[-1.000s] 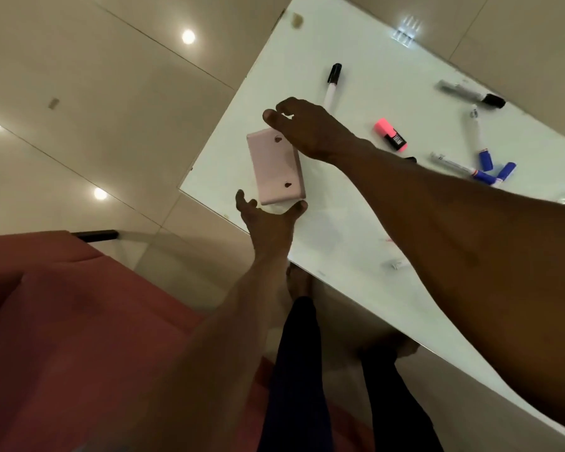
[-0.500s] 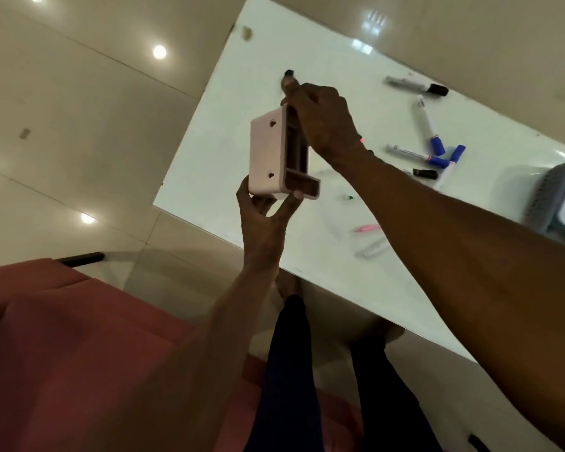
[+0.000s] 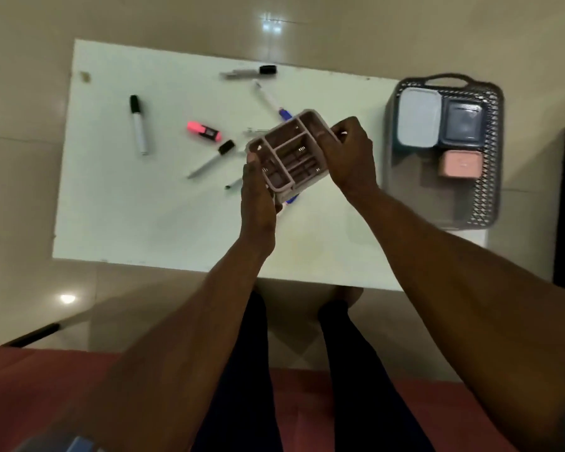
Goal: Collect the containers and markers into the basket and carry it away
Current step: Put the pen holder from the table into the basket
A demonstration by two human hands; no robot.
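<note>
A pink compartmented organizer (image 3: pixel 291 151) is held above the white table (image 3: pixel 144 207) with its open side facing up. My left hand (image 3: pixel 257 194) grips its near left end and my right hand (image 3: pixel 349 154) grips its far right end. Markers lie scattered on the table: a black-capped marker (image 3: pixel 137 123) at the left, a pink highlighter (image 3: pixel 204 131), a thin black-capped marker (image 3: pixel 211 159), another black-capped marker (image 3: pixel 250 72) at the far edge, and a blue-capped marker (image 3: pixel 269 101) partly behind the organizer. A dark mesh basket (image 3: pixel 490 158) stands at the right.
The basket holds a pale blue lidded container (image 3: pixel 418 117), a dark blue container (image 3: pixel 463 125) and a small pink container (image 3: pixel 460 163). Beige floor tiles (image 3: pixel 23 190) surround the table. A red seat (image 3: pixel 46 386) lies beneath me, with my legs between it and the table.
The organizer was lifted off the table's left part, turned open side up, and carried rightward toward the middle. My view swung so that the basket has come into sight.
</note>
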